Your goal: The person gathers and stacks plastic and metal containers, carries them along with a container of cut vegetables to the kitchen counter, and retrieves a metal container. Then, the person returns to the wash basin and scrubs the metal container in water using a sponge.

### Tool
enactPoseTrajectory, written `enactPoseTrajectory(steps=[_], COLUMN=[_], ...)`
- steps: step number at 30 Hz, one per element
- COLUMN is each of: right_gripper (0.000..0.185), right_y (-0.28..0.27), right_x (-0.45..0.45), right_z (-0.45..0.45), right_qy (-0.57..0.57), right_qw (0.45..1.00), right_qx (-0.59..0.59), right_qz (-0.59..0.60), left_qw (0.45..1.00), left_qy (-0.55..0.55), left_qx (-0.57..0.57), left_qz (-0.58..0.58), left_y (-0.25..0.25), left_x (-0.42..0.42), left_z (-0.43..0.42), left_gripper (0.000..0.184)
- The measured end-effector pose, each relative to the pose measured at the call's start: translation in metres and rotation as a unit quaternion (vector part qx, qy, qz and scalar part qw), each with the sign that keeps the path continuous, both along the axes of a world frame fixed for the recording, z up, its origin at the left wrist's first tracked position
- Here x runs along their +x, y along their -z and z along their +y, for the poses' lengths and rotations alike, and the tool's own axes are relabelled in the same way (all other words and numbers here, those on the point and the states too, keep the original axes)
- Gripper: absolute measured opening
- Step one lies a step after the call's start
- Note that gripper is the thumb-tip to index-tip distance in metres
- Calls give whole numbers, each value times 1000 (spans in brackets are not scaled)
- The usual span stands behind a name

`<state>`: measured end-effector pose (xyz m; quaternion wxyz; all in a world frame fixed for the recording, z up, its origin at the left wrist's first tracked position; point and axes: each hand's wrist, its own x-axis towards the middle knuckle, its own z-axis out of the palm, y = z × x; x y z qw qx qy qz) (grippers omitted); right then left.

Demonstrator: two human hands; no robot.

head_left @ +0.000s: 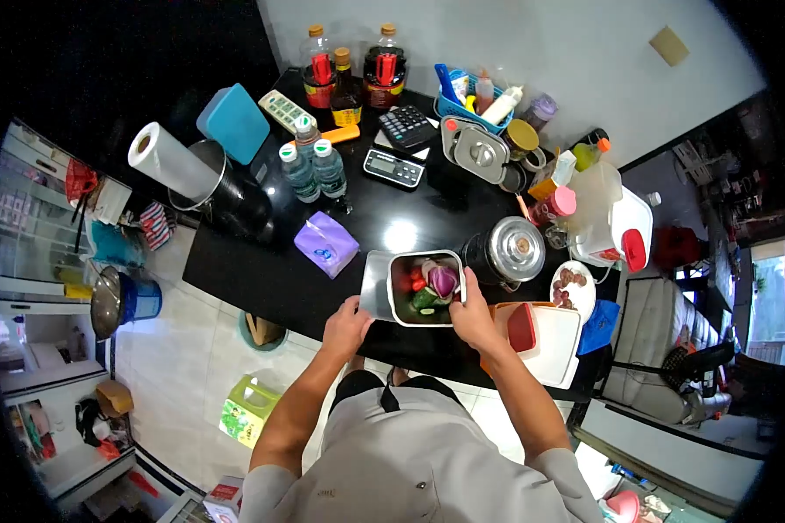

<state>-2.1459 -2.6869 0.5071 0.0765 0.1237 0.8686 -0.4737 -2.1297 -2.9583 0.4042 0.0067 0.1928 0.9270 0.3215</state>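
Note:
A rectangular metal container point(428, 319) with a pale rim is at the table's front edge, in front of my body. Inside lie a purple onion point(444, 280), small red tomatoes point(417, 281) and dark green cucumber pieces point(426, 299). My right hand point(474, 312) grips its right wall, with the thumb near the rim. To the left, my left hand point(347, 328) pinches the lower corner of a flat silvery lid point(377, 286). The lid's right side lies against or under the container; I cannot tell which. Both hands are closed.
A lidded steel pot point(515, 249) stands right of the container, near a plate of brownish food point(583, 277) and a white cutting board point(549, 353). Left are a purple tissue pack point(326, 244) and water bottles point(312, 170). Behind are a scale point(393, 168) and sauce bottles point(346, 91).

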Motion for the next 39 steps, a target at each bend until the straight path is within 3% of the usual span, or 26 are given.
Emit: enactPoseTrajectory(steps=[5, 11, 14, 16, 22, 27, 31, 39], right_gripper=[80, 85, 86, 86, 82, 76, 70, 77], right_y=[13, 18, 23, 25, 18, 19, 11, 16], right_x=[-12, -14, -13, -12, -11, -15, -16, -23], right_z=[-20, -43, -54, -60, -76, -77, -81, -78], right_qy=[-28, -43, -47, -47, -71, -90, -98, -80], right_qw=[994, 976, 966, 961, 941, 884, 885, 872], right_qx=[104, 208, 245, 260, 308, 426, 423, 441], right_qz=[17, 54, 69, 80, 117, 169, 170, 196], left_qw=[1000, 999, 998, 986, 975, 969, 974, 970], left_qy=[14, 28, 6, -28, -46, -42, -40, -29], left_qx=[9, -10, -11, 45, 88, 89, 89, 67], left_qz=[8, -32, -63, -159, -199, -227, -205, -231], left_y=[13, 14, -1, -8, -5, -6, -3, -4], left_x=[-5, -10, -12, -14, -23, -29, -28, -29], left_z=[-3, -5, -2, 0, 3, 5, 7, 9], left_gripper=[18, 21, 31, 47, 62, 64, 63, 61])
